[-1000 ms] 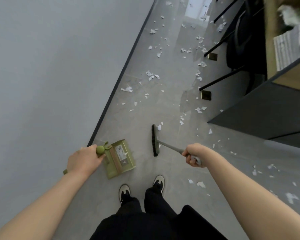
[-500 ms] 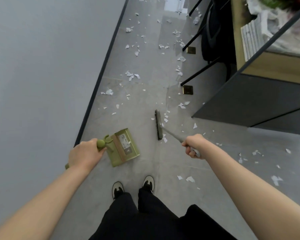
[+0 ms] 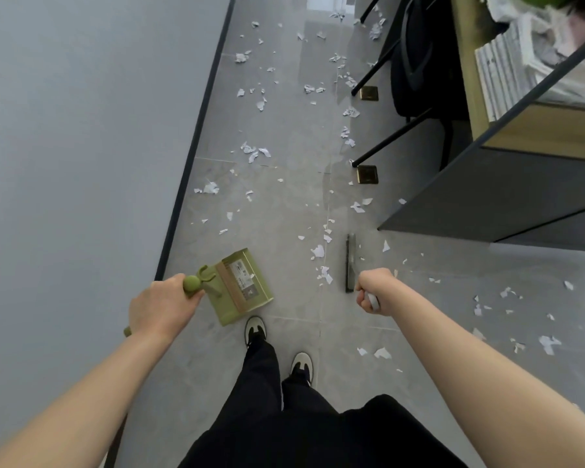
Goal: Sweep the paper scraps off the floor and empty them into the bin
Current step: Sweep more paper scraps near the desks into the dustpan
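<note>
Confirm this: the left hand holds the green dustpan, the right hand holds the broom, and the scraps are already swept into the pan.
Not quite. The head view shows the left hand holding the dustpan and the right hand holding the broom, but the paper scraps lie scattered over the floor, and no scraps show in the pan.

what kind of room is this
Probably an indoor office or study, in a passage along a wall: grey tiled floor, a shelf unit stacked with papers, and black metal furniture legs. No bin in view.
</note>
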`<action>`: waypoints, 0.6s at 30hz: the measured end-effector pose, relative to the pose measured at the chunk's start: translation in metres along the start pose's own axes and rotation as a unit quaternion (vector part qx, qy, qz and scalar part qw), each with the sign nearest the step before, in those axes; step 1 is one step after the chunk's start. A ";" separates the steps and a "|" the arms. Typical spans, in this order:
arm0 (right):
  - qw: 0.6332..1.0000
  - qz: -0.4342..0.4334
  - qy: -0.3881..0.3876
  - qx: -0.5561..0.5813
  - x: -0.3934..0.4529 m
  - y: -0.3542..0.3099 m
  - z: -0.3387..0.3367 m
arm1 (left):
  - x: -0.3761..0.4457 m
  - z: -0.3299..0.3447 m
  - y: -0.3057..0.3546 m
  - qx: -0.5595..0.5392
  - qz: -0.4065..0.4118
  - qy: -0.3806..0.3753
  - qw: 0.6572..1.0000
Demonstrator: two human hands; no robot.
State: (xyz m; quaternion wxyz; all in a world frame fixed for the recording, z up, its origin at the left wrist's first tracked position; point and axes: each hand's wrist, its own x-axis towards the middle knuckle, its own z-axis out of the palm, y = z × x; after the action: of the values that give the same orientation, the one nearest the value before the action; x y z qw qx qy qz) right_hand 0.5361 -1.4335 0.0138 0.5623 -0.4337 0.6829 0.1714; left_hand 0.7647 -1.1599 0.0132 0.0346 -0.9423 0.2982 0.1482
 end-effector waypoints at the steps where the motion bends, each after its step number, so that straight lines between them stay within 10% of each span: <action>1: 0.999 0.017 -0.005 0.032 0.001 -0.003 0.008 | 0.008 -0.001 -0.005 0.000 0.000 0.000 1.000; 18: 0.979 0.071 0.031 0.188 -0.018 -0.100 0.091 | 0.088 -0.017 -0.059 -0.044 -0.034 -0.038 0.998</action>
State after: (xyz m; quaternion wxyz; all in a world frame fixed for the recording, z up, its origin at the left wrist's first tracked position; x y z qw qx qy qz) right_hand 0.6705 -1.4174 0.0274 0.5987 -0.2757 0.7491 0.0662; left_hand 0.8718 -1.1625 0.0020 0.0090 -0.9463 0.2575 0.1954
